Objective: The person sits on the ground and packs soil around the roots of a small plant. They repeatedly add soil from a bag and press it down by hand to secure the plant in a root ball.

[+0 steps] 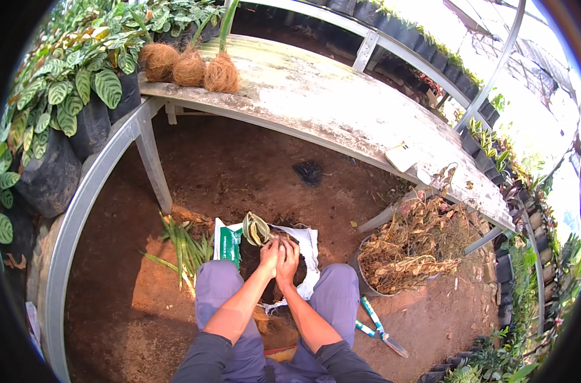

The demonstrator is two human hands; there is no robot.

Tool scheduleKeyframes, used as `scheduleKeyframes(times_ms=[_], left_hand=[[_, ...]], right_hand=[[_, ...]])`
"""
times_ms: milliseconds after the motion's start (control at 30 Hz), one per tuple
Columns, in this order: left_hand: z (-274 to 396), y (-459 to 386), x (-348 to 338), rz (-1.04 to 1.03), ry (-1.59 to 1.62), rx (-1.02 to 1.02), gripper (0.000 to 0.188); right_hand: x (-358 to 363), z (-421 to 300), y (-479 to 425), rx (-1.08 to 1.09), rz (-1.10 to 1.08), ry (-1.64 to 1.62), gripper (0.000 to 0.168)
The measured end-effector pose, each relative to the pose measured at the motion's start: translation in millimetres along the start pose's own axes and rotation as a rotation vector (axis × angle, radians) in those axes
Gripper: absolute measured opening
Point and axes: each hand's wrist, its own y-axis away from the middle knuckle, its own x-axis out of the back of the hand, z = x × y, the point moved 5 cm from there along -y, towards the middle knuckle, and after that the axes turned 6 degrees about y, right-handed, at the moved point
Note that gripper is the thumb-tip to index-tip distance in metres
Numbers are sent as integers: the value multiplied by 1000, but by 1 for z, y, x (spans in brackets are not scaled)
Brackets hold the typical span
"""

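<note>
My left hand (270,257) and my right hand (287,262) are pressed together around the base of a small plant with variegated, striped leaves (256,230). Dark soil shows at the fingers, but most of what they enclose is hidden. Below them lies an opened white and green plastic sack (311,249), bearing print, with dark potting soil (252,261) in it. Between my legs is a patch of brown coconut fibre (273,325). Long green strap-like leaves (187,249) lie on the ground beside my left knee.
Three fibre-wrapped root balls (190,68) stand on a weathered table (319,86). Right of me are a pot of dried plants (405,258) and hedge shears (381,329). A black plastic bag (308,172) lies on the ground ahead. Potted foliage plants (60,95) line the left.
</note>
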Motion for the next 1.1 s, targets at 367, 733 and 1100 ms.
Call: scheduleKeyframes(times_ms=[367, 733, 1100], left_hand=[[8, -4, 2, 66, -10, -20, 48], [2, -12, 20, 72, -65, 14, 99], [9, -1, 10, 43, -158, -63, 31]], right_hand=[[-11, 16, -3, -159, -157, -145, 48], [-13, 16, -1, -188, -181, -174, 48], [-15, 30, 1, -442, -54, -437, 37]])
